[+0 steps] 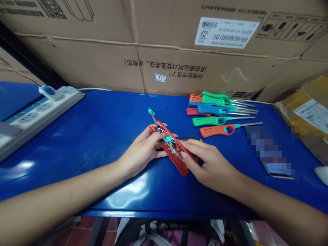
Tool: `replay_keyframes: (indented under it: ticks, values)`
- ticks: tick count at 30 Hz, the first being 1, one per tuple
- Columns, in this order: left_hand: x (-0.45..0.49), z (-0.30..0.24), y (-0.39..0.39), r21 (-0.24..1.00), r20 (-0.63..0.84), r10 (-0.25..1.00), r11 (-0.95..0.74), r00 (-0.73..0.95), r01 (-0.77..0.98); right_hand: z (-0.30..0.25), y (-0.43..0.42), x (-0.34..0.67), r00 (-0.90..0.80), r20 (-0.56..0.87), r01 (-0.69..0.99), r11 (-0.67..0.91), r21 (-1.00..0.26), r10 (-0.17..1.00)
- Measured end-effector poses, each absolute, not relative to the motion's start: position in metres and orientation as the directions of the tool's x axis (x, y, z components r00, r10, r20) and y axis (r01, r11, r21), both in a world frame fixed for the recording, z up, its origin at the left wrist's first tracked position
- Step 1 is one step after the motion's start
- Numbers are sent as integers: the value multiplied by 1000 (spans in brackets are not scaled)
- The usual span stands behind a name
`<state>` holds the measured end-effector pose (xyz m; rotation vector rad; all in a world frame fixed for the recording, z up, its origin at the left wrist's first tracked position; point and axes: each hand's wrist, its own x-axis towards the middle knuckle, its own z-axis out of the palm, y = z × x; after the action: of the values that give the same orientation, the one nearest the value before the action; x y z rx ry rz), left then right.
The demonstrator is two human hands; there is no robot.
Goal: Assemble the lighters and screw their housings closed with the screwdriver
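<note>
Between my two hands is a red gas lighter [182, 166] with its casing split open lengthwise. Inside the casing, white wires, a teal trigger piece and a clear part show. My left hand [143, 150] grips the upper end near the metal tube, its thumb pressed on the casing. My right hand [208, 159] holds the right casing half lower down, with the thumb at the inner parts. A small teal collar [151, 111] sits at the tube's outer end. Behind the right fingers lies a dark tool handle [196, 139], mostly hidden.
Several assembled lighters [214, 131] in orange, green, blue and red lie in a pile at the back right. A blurred phone-like object [273, 153] is on the right, near a taped carton [304, 112]. A power strip [48, 109] stands left; a large cardboard box [102, 65] rises behind.
</note>
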<state>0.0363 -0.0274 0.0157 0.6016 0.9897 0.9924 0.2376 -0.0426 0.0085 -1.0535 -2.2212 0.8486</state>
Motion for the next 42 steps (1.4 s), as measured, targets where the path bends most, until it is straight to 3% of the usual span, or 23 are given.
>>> replay_keyframes:
  ticks: [10,22,42]
  values:
    - [37,14,-31,798,-394,895,445,207,-406,2,-42,237,-527,222,519,518,-680,820]
    - [37,11,-33,858,-375,909,414,180,-305,7,-50,230,-576,91,611,501,-613,813]
    - [35,14,-33,844,-420,894,448,155,-296,11,-53,229,-608,43,590,488,-644,793]
